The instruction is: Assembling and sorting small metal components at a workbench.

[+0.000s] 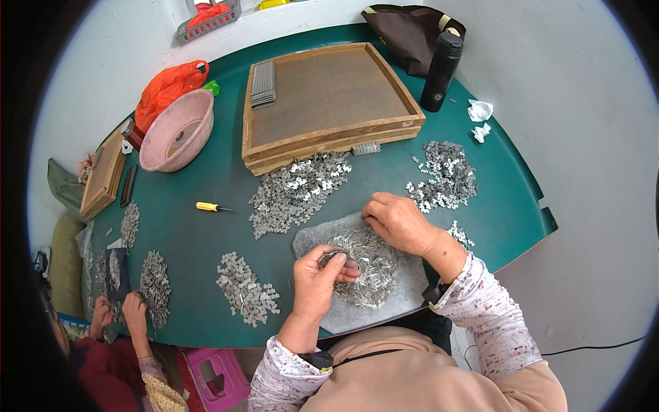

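Note:
My left hand (317, 283) is closed around some small dark grey metal pieces (334, 257), pinched between thumb and fingers. Their exact form is partly hidden. To its right, my right hand (403, 223) has its fingertips drawn together over the far side of a pile of thin shiny metal pins (374, 275). What those fingertips hold, if anything, is too small to make out. The pins lie on a grey felt mat (336, 317) at the table's near edge. Beyond the mat spreads a large heap of small flat metal pieces (295, 196).
Stacked wooden trays (336, 86) stand at the back. More metal heaps lie right (446, 175) and left (247, 288). A yellow-handled screwdriver (209, 206), pink basin (185, 134) and black bottle (441, 72) are on the green table (199, 247). A co-worker's hands (130, 312) work at far left.

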A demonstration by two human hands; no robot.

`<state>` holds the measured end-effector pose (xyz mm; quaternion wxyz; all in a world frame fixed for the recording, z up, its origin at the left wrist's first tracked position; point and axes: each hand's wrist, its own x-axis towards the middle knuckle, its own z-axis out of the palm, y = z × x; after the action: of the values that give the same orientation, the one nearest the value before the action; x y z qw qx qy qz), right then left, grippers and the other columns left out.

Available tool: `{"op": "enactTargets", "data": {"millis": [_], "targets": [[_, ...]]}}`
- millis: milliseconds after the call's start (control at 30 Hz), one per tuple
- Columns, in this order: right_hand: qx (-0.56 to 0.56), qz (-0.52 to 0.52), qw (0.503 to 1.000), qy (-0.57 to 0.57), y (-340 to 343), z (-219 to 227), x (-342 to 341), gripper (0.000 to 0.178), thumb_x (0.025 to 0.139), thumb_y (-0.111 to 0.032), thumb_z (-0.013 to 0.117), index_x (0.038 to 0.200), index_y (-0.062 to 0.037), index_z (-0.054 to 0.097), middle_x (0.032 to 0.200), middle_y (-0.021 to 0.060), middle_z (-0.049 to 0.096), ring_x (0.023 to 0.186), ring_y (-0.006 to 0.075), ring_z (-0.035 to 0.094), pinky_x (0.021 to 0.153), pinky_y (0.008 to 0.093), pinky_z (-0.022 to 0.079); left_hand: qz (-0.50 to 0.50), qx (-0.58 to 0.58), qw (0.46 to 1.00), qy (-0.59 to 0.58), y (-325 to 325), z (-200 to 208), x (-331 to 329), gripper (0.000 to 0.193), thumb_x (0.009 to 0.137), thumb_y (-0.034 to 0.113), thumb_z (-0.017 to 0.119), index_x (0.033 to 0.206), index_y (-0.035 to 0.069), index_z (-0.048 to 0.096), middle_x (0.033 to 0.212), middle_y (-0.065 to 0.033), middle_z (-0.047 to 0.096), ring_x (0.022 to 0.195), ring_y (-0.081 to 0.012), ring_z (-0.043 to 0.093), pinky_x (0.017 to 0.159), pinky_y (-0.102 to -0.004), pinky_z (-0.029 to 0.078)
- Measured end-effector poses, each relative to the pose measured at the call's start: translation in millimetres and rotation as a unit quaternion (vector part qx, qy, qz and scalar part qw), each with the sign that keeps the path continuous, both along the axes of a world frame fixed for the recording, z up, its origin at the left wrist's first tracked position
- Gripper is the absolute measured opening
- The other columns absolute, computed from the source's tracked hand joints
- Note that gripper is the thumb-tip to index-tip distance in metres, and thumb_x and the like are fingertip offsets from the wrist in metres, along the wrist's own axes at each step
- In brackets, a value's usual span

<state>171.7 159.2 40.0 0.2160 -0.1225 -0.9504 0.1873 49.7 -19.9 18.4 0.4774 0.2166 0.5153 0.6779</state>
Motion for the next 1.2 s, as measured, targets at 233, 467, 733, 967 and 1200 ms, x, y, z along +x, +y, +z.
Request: {"op": "enactTargets", "data": {"millis": [233,467,733,967,1200], "targets": [[-0.343,0.022,0.938,0.039,-41.6,8.2,7.0,0.013,0.086,-0.008,0.062,0.094,0.0012,0.060,0.080,0.0160,0.063,0.074,0.0271,0.063,0.067,0.0350,0.049,-0.015,0.029,0.997,0.072,-0.7,-2.7,2.0,0.012,0.093,0.003,0.057,0.102,-0.004,0.061,0.085,-0.0151,0.069,0.071,-0.0219,0.070,0.062,-0.0296,0.058],[-0.314,0.029,0.947,0.057,-44.2,3.8,8.1,0.012,0.085,-0.008,0.062,0.094,0.0004,0.061,0.080,0.0165,0.063,0.074,0.0316,0.063,0.067,0.0378,0.050,-0.024,0.040,0.993,0.108,-0.6,-3.1,4.7,0.013,0.095,0.003,0.056,0.102,-0.005,0.062,0.086,-0.0126,0.069,0.073,-0.0186,0.070,0.066,-0.0274,0.058],[-0.305,0.027,0.950,0.059,-45.5,1.3,9.7,0.012,0.084,-0.007,0.063,0.092,0.0001,0.060,0.081,0.0169,0.062,0.075,0.0333,0.063,0.066,0.0387,0.050,-0.029,0.040,0.992,0.113,-1.8,-2.4,6.3,0.012,0.094,0.002,0.057,0.102,-0.005,0.062,0.085,-0.0108,0.068,0.073,-0.0173,0.070,0.066,-0.0268,0.058],[-0.135,0.044,0.985,0.095,-60.6,7.0,15.1,0.015,0.079,-0.002,0.064,0.093,-0.0035,0.060,0.081,0.0148,0.058,0.073,0.0373,0.060,0.063,0.0440,0.050,-0.021,-0.002,0.967,0.256,-5.8,-2.8,9.9,0.009,0.091,-0.002,0.059,0.097,-0.005,0.064,0.080,-0.0092,0.068,0.068,-0.0161,0.069,0.061,-0.0263,0.057],[-0.157,-0.006,0.982,0.104,-76.6,-0.7,33.5,0.013,0.078,-0.002,0.065,0.090,-0.0031,0.061,0.078,0.0137,0.059,0.069,0.0357,0.061,0.059,0.0430,0.050,-0.062,-0.005,0.928,0.366,-12.0,-3.4,19.7,0.013,0.089,-0.001,0.061,0.100,-0.006,0.065,0.077,-0.0091,0.068,0.064,-0.0119,0.066,0.058,-0.0235,0.054]]}}
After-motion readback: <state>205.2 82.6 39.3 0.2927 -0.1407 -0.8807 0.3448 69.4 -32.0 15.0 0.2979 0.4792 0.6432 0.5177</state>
